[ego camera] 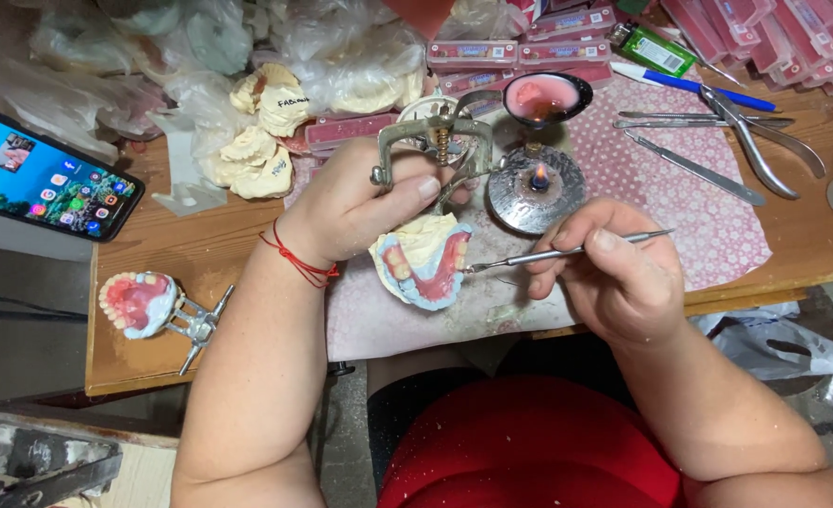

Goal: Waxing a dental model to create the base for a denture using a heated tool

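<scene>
pink-and-cream denture model [423, 261]

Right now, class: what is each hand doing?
Left hand: closed on the metal articulator carrying the dental cast.
Right hand: closed on the thin metal instrument.

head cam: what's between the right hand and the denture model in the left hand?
Only the thin metal wax tool: the right hand holds it, its tip reaching the denture model gripped by the left hand. Underneath is pink cloth. Seen in the head view.

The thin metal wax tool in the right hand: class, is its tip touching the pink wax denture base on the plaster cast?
Touching. The head view shows the thin metal wax tool meeting the edge of the pink wax denture base, no gap visible.
</scene>
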